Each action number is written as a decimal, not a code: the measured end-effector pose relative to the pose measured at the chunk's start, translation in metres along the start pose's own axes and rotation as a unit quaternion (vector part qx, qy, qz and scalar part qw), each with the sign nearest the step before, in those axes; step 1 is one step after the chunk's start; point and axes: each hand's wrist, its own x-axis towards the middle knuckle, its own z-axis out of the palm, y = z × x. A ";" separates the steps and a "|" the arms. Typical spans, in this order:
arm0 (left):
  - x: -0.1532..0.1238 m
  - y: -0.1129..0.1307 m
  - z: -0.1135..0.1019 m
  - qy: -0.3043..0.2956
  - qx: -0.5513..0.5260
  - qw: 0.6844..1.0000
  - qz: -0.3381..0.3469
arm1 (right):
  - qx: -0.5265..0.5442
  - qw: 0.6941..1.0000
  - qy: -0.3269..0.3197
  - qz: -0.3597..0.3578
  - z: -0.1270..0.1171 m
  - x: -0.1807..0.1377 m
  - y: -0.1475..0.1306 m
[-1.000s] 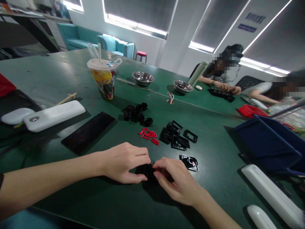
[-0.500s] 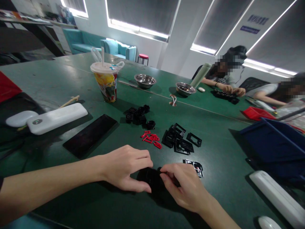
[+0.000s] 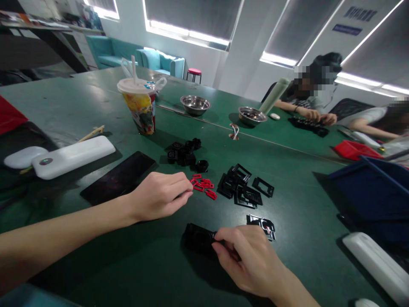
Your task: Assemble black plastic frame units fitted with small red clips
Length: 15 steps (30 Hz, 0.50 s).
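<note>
My right hand (image 3: 247, 258) pinches the right end of a black rectangular plastic part (image 3: 200, 238) close to the table's near side. My left hand (image 3: 168, 194) is at the left edge of a small pile of red plastic frames (image 3: 204, 184), its fingers drawn together. Whether a red piece sits between those fingertips I cannot make out. Flat black frames (image 3: 241, 185) lie in a loose heap right of the red ones. Nearer to my right hand is a black-and-silver cut-out plate (image 3: 262, 226). Chunky black pieces (image 3: 183, 152) are clustered farther back.
A black phone-like slab (image 3: 118, 177), a white device (image 3: 75, 157) and a drink cup (image 3: 139, 106) stand left. Two metal bowls (image 3: 195, 105) are farther back. To the right are a blue bin (image 3: 373, 196), a red tray (image 3: 358, 149) and a white bar (image 3: 377, 264). Two people sit across.
My left hand has left the black part and moved up and left to the red pieces, its fingers closing. The right hand stays on the black part, which now shows more.
</note>
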 end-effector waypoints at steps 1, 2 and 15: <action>0.000 -0.003 0.002 -0.001 0.001 1.000 -0.018 | 0.000 1.000 -0.002 0.000 0.000 0.000 0.000; 0.000 -0.005 0.004 -0.003 -0.001 0.999 -0.036 | -0.001 1.000 -0.003 -0.001 -0.001 0.000 0.000; 0.000 -0.009 0.014 -0.017 -0.013 0.992 -0.123 | -0.015 1.000 -0.002 -0.008 0.001 0.000 0.002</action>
